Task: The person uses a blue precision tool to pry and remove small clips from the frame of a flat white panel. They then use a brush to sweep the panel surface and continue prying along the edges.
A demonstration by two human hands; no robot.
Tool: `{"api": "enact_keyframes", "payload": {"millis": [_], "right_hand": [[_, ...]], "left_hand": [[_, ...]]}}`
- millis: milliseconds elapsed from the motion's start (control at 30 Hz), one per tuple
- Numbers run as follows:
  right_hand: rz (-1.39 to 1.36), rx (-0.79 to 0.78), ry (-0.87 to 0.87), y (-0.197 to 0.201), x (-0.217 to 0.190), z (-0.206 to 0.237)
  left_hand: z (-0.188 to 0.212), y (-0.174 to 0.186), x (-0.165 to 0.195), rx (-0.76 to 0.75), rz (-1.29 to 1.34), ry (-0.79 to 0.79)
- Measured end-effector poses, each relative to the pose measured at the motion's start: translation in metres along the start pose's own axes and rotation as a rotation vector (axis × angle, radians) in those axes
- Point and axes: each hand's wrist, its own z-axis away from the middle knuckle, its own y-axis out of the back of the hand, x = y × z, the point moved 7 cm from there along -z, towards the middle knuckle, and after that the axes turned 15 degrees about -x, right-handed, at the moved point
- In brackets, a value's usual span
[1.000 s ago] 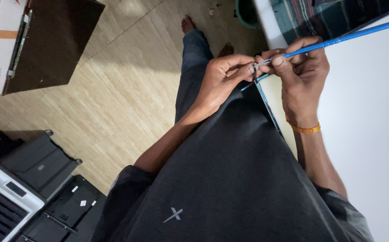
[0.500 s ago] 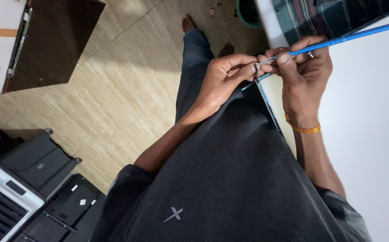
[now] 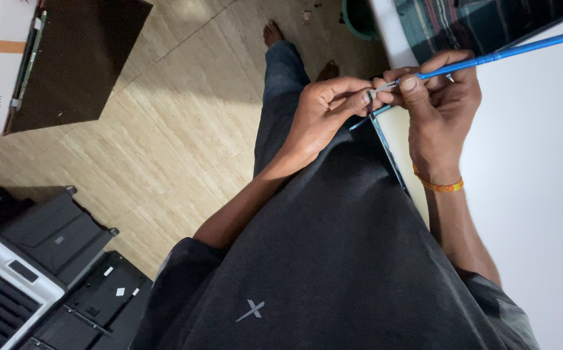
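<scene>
Hands (image 3: 385, 107) unmoved, blue tool (image 3: 502, 55) still gripped.

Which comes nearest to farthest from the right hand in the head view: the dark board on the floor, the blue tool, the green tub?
1. Blue tool: held in the right hand itself, handle running to upper right.
2. Green tub: top edge, on the floor just left of the white table.
3. Dark board: far left, on the wooden floor.

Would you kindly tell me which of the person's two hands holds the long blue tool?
The right hand, with the orange wristband, grips the long blue tool; the left hand only pinches near its tip.
</scene>
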Motion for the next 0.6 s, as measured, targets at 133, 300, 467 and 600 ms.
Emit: {"api": "enact_keyframes", "payload": {"millis": [133, 300, 467, 600], "right_hand": [[0.007, -0.015, -0.009, -0.0002, -0.0001, -0.0010], [0.065, -0.055, 0.015, -0.0001, -0.0009, -0.0014], [0.107, -0.088, 0.044, -0.0003, -0.0016, -0.0023], [0.108, -0.104, 0.014, 0.0005, -0.0009, -0.0033]], "left_hand": [[-0.0007, 0.0003, -0.0007, -0.007, 0.006, -0.005], [-0.0011, 0.0017, -0.0034, 0.000, 0.027, 0.001], [0.0004, 0.0019, -0.0034, 0.003, 0.033, 0.004], [-0.0009, 0.0020, -0.0028, 0.003, 0.019, 0.012]]}}
